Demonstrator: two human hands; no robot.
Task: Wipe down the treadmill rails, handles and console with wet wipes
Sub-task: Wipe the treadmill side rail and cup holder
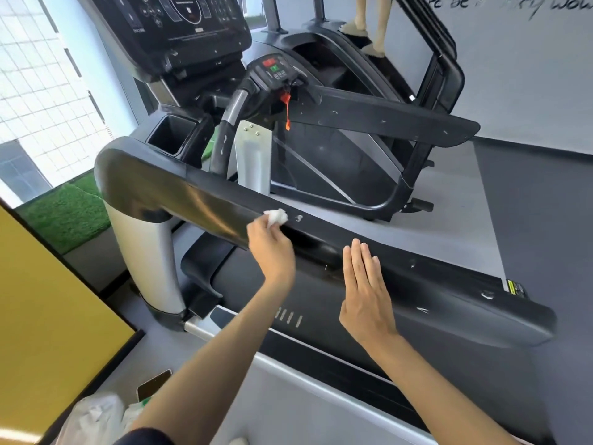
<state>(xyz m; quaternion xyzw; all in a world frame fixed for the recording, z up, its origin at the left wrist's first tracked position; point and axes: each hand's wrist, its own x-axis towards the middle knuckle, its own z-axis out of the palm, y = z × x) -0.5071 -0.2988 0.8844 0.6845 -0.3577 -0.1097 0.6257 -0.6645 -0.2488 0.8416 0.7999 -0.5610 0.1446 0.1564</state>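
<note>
Head view: left hand (271, 252) pinches crumpled white wet wipe (276, 216) against the top of the near glossy black plastic side rail (192, 197). Right hand (365, 284) flat, fingers straight, nothing in it, over the same rail; contact unclear. Wipe likely light, soft, damp; best pinched as a wad. Rail looks rigid, slick, fixed. Black button-panel console (179, 24) upper left. Grey rubber floor (449, 200), green turf mat (64, 216), yellow panel (48, 300).
</note>
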